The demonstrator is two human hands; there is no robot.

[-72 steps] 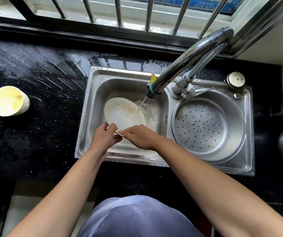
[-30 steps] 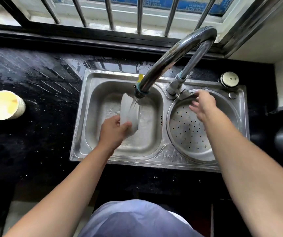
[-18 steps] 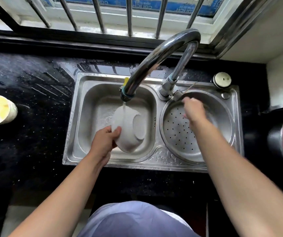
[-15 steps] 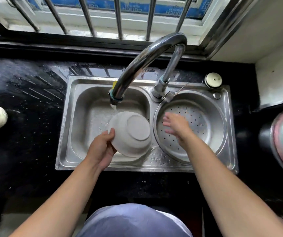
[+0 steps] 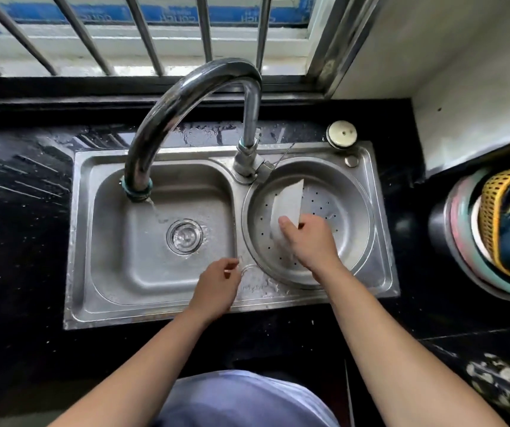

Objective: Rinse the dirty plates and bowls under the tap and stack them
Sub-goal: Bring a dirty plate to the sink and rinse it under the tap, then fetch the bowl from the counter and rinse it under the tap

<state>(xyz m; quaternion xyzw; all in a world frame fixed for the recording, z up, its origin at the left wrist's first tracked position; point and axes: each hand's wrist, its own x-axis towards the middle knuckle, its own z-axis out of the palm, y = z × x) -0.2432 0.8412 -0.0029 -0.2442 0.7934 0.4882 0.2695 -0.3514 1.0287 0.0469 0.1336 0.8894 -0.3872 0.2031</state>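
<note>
A white bowl (image 5: 287, 203) stands on edge inside the round perforated basin (image 5: 340, 211) on the right side of the steel sink. My right hand (image 5: 307, 241) grips its near rim, thumb on the left face. My left hand (image 5: 216, 286) hovers over the divider between the basins, fingers loosely curled, holding nothing. The curved tap (image 5: 167, 124) ends over the left basin (image 5: 118, 241) and a thin stream of water runs down toward the drain (image 5: 184, 236).
Black wet countertop (image 5: 22, 192) surrounds the sink. A stack of coloured basins with a yellow basket (image 5: 491, 232) sits at the right edge. A round white cap (image 5: 341, 134) stands behind the sink. Window bars (image 5: 142, 32) run along the back.
The bowl has passed from my left hand to my right and gone from under the tap into the right perforated basin. My left hand has let go. The view shifted right.
</note>
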